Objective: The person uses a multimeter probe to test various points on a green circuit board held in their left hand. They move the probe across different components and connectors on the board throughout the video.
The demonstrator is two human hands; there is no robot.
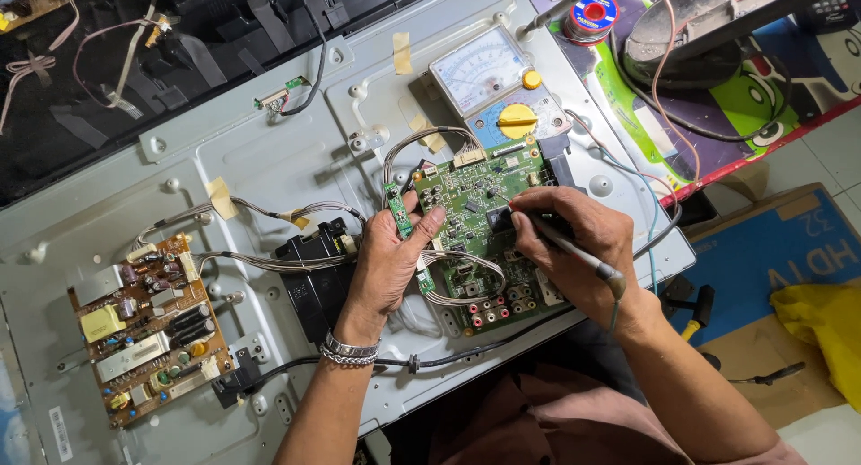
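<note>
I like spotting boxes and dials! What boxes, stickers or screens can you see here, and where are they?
Meter: above the green circuit board, cream case, white dial face, yellow knob.
Cardboard box: floor at right, flattened, blue and brown.
Sticker: bottom left on the grey metal panel, small white strip.
Solder reel: top, round, blue and red label.

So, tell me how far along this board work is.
Done: the set's back is off, exposing the grey metal chassis, and the analog multimeter lies by the green main board. In hand: the right hand presses a probe onto that board; the left hand steadies its edge. Left: the brown power board lies untouched, and everything is open.
</note>
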